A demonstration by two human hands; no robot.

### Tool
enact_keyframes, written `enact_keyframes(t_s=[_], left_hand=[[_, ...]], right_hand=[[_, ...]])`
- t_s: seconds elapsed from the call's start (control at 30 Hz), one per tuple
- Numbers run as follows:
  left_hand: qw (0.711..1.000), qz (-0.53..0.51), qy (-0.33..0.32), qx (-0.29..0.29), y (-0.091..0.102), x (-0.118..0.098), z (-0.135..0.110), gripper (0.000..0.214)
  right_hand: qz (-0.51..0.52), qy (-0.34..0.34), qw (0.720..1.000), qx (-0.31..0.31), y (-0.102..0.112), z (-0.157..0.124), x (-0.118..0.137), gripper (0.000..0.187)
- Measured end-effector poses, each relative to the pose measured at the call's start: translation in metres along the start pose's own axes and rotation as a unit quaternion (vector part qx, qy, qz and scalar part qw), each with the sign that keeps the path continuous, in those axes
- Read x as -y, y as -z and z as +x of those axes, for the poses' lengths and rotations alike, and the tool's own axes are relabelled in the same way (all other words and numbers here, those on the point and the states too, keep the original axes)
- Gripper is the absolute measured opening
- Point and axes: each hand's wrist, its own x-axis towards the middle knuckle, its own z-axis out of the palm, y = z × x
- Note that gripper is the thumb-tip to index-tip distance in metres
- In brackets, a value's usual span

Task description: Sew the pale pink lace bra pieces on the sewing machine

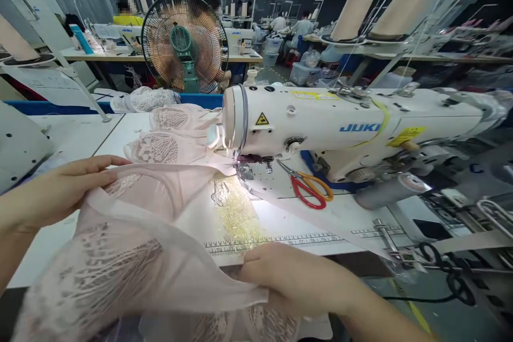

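Observation:
A pale pink lace bra [140, 256] spreads across the left and front of the white sewing table. My left hand [86, 181] pinches its upper edge, which stretches toward the needle area of the white JUKI sewing machine [312, 117]. Lower down, my right hand [288, 278] is closed on the bra's other edge; its fingertips are partly hidden by the cloth. From the machine's presser foot, a light elastic band [296, 214] runs off to the lower right. Beneath the needle lies a yellowish see-through patch [236, 208] on the tabletop.
Scissors with red and orange handles [310, 187] lie on the machine bed. More pink lace pieces [156, 147] are piled behind the bra. A grey cylinder [390, 189] and metal guide [388, 235] are at right. A large fan [184, 43] stands behind the table; people sit farther back.

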Motion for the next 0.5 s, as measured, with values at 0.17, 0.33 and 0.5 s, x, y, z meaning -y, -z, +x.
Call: enact_keyframes(t_s=[0.17,0.33,0.5], left_hand=[[0.983,0.162,0.059,0.061,0.0,0.015,0.04,0.037],[0.901,0.43,-0.027,-0.047,-0.03,-0.031,0.057,0.032],[0.935,0.294,-0.196,-0.005,-0.102,-0.091,0.072,0.029]], right_hand=[[-0.033,-0.135,0.988,-0.062,0.015,0.015,-0.032,0.018],[-0.196,-0.272,0.929,-0.153,-0.004,0.063,-0.057,0.028],[-0.212,-0.321,0.902,-0.194,-0.014,0.07,-0.056,0.02]])
